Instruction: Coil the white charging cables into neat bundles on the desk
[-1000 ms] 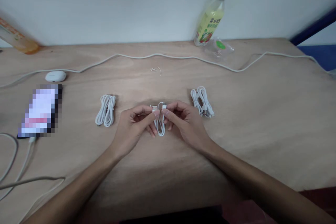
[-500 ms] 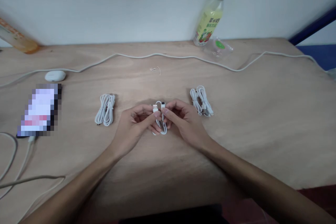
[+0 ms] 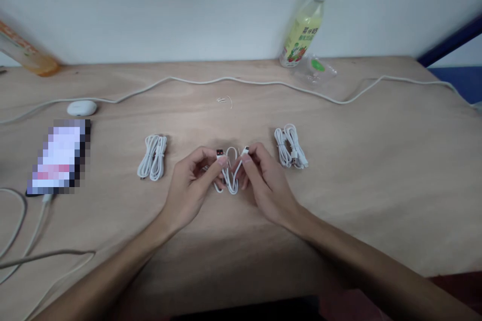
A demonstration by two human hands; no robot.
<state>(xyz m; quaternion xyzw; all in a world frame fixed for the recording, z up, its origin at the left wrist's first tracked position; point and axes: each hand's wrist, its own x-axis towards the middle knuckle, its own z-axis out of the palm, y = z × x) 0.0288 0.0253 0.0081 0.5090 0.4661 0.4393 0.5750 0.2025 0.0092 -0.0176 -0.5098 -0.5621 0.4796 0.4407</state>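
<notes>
Between my hands is a white USB cable (image 3: 233, 188), its loops hanging below the fingers. My left hand (image 3: 196, 180) pinches the cable near one USB plug (image 3: 220, 152), whose metal end points up. In my right hand (image 3: 265, 180), thumb and fingers close on the other plug (image 3: 246, 150), tilted to the right. Part of the coil is hidden behind the fingers. A bundled white cable (image 3: 152, 157) lies on the table to the left of my hands. To their right lie more bundled white cables (image 3: 290, 145).
A phone (image 3: 58, 158) with a plugged-in cord and a white earbud case (image 3: 82, 108) lie at left. Small white scraps (image 3: 226, 101) sit ahead. A long white cord (image 3: 256, 82) crosses the back. A yellow bottle (image 3: 303, 32), clear plastic packaging (image 3: 318, 69) and an orange bottle (image 3: 32, 55) stand near the wall.
The two plugs have moved apart, my right hand shifting slightly right and tilting its plug. The left plug has turned, and the loop between the plugs is wider.
</notes>
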